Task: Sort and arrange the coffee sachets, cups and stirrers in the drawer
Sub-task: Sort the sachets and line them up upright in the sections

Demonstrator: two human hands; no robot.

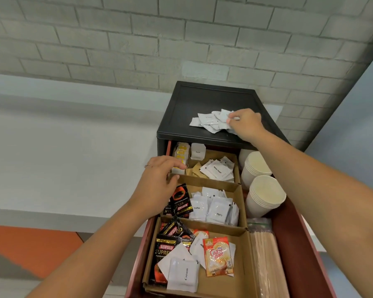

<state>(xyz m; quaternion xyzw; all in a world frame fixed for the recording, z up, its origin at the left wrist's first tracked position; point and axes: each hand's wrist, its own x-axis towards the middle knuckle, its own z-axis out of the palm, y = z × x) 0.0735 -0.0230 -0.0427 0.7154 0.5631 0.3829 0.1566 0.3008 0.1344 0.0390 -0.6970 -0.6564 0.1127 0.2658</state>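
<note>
The pulled-out red drawer [299, 244] holds cardboard trays [237, 187] of sachets. The far tray has yellow tea bags [180, 152] and white sugar sachets [218, 169]. In the middle tray lie black Kopiko sachets [181, 201] and white coffee sachets [213, 208]; the near tray mixes Kopiko, a cream sachet [183, 274] and a Coffee-mate sachet [218, 255]. My left hand [157, 181] rests on the divider by the tea bags, fingers loosely curled. My right hand [244, 123] pinches white sachets [211, 121] piled on the black cabinet top [192, 100].
Two stacks of white paper cups [265, 194] lie on the drawer's right side. A clear bag of wooden stirrers [265, 254] lies in front of them. A grey brick wall [159, 39] stands behind the cabinet, and an orange floor patch [30, 246] shows at the lower left.
</note>
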